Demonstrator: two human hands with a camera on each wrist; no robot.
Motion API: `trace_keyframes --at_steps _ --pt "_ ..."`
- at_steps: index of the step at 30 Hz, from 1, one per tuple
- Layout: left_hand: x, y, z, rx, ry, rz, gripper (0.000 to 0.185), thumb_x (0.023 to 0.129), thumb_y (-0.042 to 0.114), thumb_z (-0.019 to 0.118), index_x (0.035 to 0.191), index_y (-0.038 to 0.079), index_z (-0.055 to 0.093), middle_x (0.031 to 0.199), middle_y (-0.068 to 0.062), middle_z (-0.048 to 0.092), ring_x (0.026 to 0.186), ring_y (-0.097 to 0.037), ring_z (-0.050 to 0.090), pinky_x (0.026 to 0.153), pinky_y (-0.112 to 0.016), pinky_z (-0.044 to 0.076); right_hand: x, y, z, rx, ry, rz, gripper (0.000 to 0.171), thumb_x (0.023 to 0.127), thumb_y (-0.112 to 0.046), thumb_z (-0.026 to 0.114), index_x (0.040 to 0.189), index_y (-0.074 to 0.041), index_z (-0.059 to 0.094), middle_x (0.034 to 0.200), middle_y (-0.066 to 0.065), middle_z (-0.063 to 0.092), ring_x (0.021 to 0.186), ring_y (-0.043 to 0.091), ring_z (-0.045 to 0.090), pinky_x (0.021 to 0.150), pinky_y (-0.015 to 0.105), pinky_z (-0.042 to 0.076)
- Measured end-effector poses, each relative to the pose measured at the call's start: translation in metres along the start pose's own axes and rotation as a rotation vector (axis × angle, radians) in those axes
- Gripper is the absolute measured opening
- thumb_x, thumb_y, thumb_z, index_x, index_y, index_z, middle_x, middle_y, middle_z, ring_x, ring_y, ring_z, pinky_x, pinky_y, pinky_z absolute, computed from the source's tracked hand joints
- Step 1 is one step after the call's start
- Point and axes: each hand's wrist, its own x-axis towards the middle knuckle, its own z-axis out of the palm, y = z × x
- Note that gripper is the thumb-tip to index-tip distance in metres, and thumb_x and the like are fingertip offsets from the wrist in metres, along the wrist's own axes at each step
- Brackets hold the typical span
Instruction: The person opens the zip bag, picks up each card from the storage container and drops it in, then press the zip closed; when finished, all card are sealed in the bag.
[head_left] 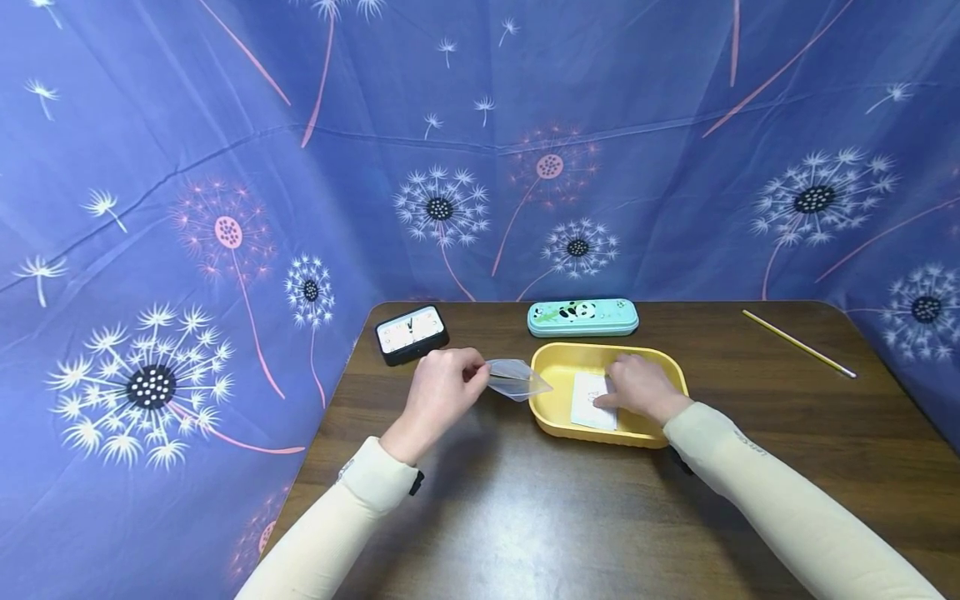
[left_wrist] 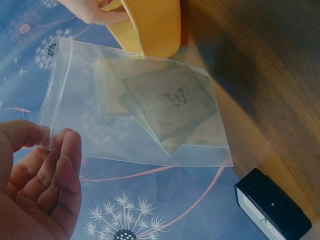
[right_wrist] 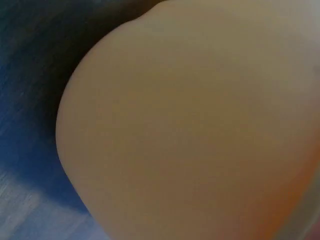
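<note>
My left hand (head_left: 474, 377) pinches the top edge of a clear plastic zip bag (head_left: 519, 380) just left of a yellow tray (head_left: 600, 351). In the left wrist view the bag (left_wrist: 100, 135) holds several pale cards (left_wrist: 172, 100), one with a butterfly print, and my fingers (left_wrist: 57, 172) grip its seal strip. My right hand (head_left: 613, 388) lies inside the tray, fingers bent over a white card (head_left: 588, 410) on the tray floor; I cannot make out whether they pinch it. The right wrist view is filled by a blurred yellow-tan surface, and the hand is hidden there.
A teal panda pencil case (head_left: 582, 317) lies behind the tray. A black desk clock (head_left: 411, 334) stands at the back left of the dark wooden table (head_left: 525, 517), and a yellow pencil (head_left: 798, 343) lies at the back right. Blue dandelion cloth surrounds the table.
</note>
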Motion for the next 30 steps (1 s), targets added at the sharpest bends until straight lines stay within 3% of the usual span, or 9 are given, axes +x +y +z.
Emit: trace_keyframes --at_steps 5,22,26,30 --pt "0.0 0.001 0.0 -0.007 -0.014 -0.013 0.01 0.091 0.011 0.073 0.083 0.016 0.078 0.069 0.009 0.067 0.057 -0.004 0.054 0.054 -0.026 0.045 0.001 0.003 0.001 0.025 -0.028 0.026 0.052 0.076 -0.048 0.091 0.072 -0.012 0.053 0.078 0.004 0.05 0.072 0.024 0.048 0.062 0.04 0.042" --pt "-0.001 0.001 0.0 0.003 -0.017 -0.018 0.011 0.09 0.011 0.073 0.083 0.016 0.078 0.069 0.01 0.068 0.056 -0.003 0.054 0.054 -0.026 0.045 -0.001 0.011 0.01 0.034 0.052 0.026 0.052 0.072 -0.043 0.095 0.091 -0.007 0.063 0.083 0.003 0.056 0.074 0.024 0.054 0.062 0.041 0.046" --pt "-0.001 0.001 -0.001 -0.003 -0.019 -0.018 0.011 0.09 0.01 0.073 0.082 0.016 0.078 0.069 0.01 0.068 0.056 -0.003 0.054 0.054 -0.026 0.045 -0.001 0.012 0.011 0.097 0.07 0.047 0.049 0.075 -0.032 0.095 0.096 -0.004 0.061 0.082 0.003 0.055 0.07 0.022 0.053 0.061 0.038 0.045" --pt "-0.002 0.001 -0.001 -0.004 -0.025 -0.019 0.012 0.09 0.01 0.072 0.083 0.016 0.078 0.07 0.01 0.068 0.056 -0.003 0.054 0.054 -0.025 0.045 0.001 0.013 0.009 0.134 0.072 0.068 0.036 0.084 -0.02 0.089 0.096 -0.003 0.06 0.081 0.003 0.057 0.068 0.021 0.053 0.06 0.036 0.045"
